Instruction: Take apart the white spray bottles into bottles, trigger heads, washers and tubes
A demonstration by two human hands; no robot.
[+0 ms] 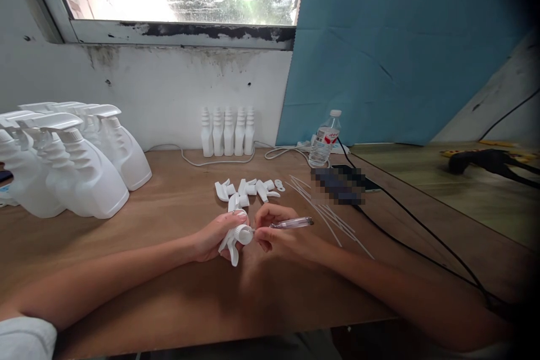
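My left hand (225, 232) is closed around a white trigger spray head (232, 244), its round collar turned toward the right. From the right, my right hand (278, 230) pinches a slim tool with a clear handle (293, 223), which looks like a small screwdriver. The tool's thin tip meets or nearly meets the collar; contact is too small to tell. Just beyond my hands, several more spray heads (247, 187) lie on the brown table (177, 298). Beside them sits a small white flat piece (279, 185).
Several thin white tubes (324, 211) lie right of my hands. Large white spray bottles (97, 174) stand at the left, and small white bottles (228, 135) line the wall. A clear water bottle (324, 143), a phone (358, 177) and black cables (405, 242) occupy the right side.
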